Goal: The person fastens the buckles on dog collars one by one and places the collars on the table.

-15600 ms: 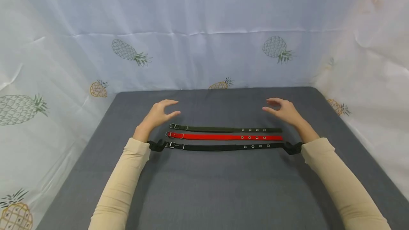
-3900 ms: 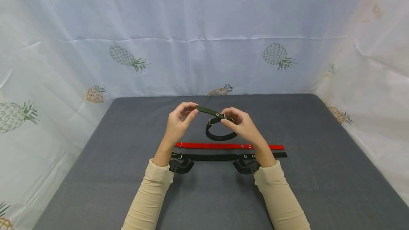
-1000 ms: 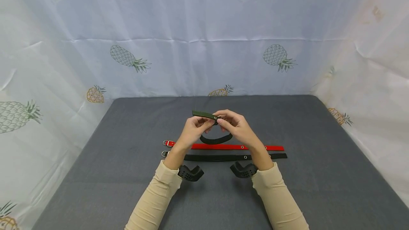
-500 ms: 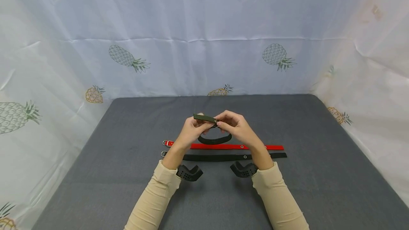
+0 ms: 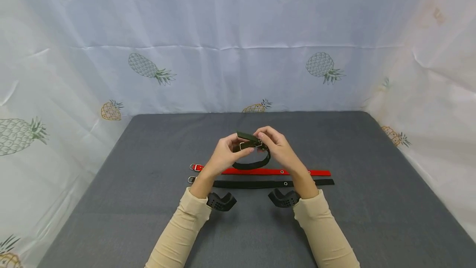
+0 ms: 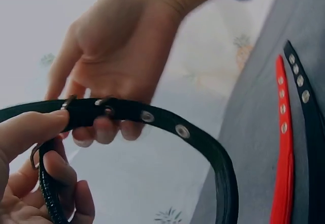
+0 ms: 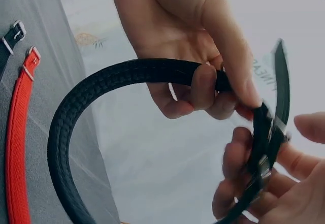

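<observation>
A dark green collar (image 5: 253, 164) is held up over the table, bent into a loop with its free end through the metal buckle. My left hand (image 5: 223, 154) pinches it beside the metal keeper, thumb in front, the free tip (image 5: 246, 136) sticking out above the fingers. My right hand (image 5: 279, 146) grips it at the buckle. In the left wrist view, silver eyelets (image 6: 182, 131) show along the strap, with the right hand (image 6: 122, 41) above it. The right wrist view shows the loop's padded inner side (image 7: 66, 127), the left thumb pressing the strap and the right fingers behind the buckle.
A red collar (image 5: 260, 171) and a black collar (image 5: 245, 184) lie straight and parallel on the grey table (image 5: 238, 226), below the hands. Black wrist cameras (image 5: 222, 202) hang under both wrists. White pineapple-print curtains (image 5: 238, 73) enclose the back and sides.
First the green collar lay flat beyond the red one; then both hands lifted it and looped it through its buckle. Since half a second ago, its tip has shifted right and the keeper has come into view.
</observation>
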{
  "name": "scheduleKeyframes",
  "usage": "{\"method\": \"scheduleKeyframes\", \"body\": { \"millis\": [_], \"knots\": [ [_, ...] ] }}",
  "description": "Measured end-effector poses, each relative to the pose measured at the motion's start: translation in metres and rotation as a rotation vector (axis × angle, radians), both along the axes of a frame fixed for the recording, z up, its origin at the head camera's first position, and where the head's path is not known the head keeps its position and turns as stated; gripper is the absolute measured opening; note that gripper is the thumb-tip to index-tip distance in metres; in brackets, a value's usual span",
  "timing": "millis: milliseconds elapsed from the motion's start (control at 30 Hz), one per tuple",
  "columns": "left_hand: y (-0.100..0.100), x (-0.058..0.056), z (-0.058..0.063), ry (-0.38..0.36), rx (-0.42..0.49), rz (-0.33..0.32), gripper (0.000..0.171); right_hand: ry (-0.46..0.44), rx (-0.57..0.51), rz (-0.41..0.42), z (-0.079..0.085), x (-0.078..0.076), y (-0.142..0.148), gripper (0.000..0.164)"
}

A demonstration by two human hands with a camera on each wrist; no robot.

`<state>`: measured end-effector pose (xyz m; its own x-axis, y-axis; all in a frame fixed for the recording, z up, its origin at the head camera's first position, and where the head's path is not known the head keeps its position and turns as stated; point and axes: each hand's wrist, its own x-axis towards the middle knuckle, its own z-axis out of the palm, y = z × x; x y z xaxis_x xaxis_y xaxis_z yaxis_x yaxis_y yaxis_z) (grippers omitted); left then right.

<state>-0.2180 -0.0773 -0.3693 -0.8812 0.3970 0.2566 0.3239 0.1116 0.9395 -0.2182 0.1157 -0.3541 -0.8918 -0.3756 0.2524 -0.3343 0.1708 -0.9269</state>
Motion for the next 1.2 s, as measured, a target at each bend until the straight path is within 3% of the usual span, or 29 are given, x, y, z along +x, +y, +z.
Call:
{"method": "scheduleKeyframes", "body": {
  "millis": [100, 200, 333, 600, 800, 1200],
  "knots": [
    [0.0036, 0.0017, -0.001, 0.104, -0.08, 0.036, 0.021, 0.022, 0.05, -0.023, 0.0006, 0.0018, -0.0034, 0.031],
    [0.0072, 0.0027, -0.0017, 0.16, -0.126, 0.069, 0.024, 0.019, 0.101, -0.028, 0.001, 0.0032, -0.0074, 0.032],
    [0.0091, 0.0039, -0.0008, 0.153, -0.116, 0.078, 0.031, -0.018, 0.123, -0.029, 0.0005, 0.0029, -0.0107, 0.033],
    [0.0069, 0.0033, -0.0001, 0.142, -0.073, 0.073, 0.039, -0.063, 0.011, -0.102, 0.0005, 0.0006, -0.0074, 0.029],
    [0.0059, 0.0024, -0.0022, 0.106, -0.048, 0.068, 0.036, -0.092, -0.037, -0.149, 0.0006, -0.0012, -0.0044, 0.028],
    [0.0078, 0.0019, -0.0041, 0.121, -0.038, 0.079, 0.033, -0.083, -0.094, -0.119, 0.0014, -0.0015, -0.0043, 0.027]
  ]
}}
